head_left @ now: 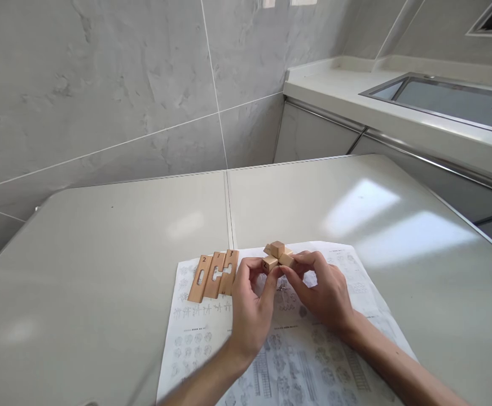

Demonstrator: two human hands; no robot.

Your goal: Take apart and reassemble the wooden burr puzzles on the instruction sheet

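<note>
Between my two hands is a small wooden burr puzzle [277, 249], made of interlocked blocks that stick out in several directions. My left hand [252, 301] pinches it from the left with thumb and fingers. From the right, my right hand [324, 290] grips another block end the same way. Left of my left hand lie three flat wooden pieces with cut-outs: one marked 2 [199, 279], one marked 1 [214, 274] and one marked 3 [229, 272]. They rest side by side on a printed instruction sheet [195, 361], which spreads beneath both hands.
The pale table [80, 270] has a seam [229, 208] running away from me and glare on its right half. A grey tiled wall [123, 73] stands behind it. At the back right is a white counter [326, 84] with a metal-framed glass panel [449, 104].
</note>
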